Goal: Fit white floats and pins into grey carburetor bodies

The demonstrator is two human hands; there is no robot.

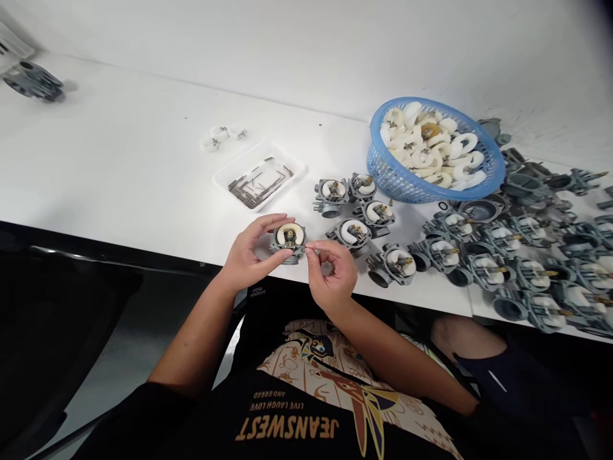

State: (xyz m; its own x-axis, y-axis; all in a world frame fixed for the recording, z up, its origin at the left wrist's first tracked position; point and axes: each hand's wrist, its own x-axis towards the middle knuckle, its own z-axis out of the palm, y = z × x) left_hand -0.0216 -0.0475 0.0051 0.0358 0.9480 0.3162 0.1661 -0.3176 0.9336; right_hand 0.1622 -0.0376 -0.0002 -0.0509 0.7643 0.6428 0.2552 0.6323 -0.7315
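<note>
My left hand (253, 253) is closed around a carburetor body (274, 245) near the table's front edge. A cream-coloured float (290, 231) sits in its open bowl side, which faces up. From the right, my right hand (334, 268) pinches a thin metal pin (301, 246) between thumb and forefinger. The pin's tip reaches the brass and metal parts at the float's hinge; whether it has entered a hole is too small to tell. Just behind the carburetor lies a white tray (292, 155) of similar loose pins (253, 190).
A blue basket (383, 172) heaped with white floats (433, 150) stands at the back right. Several carburetors (488, 265) with floats crowd the table's right side. A few loose floats (220, 133) lie behind the tray. Another carburetor (33, 81) is far left. A person's leg (467, 338) shows at right.
</note>
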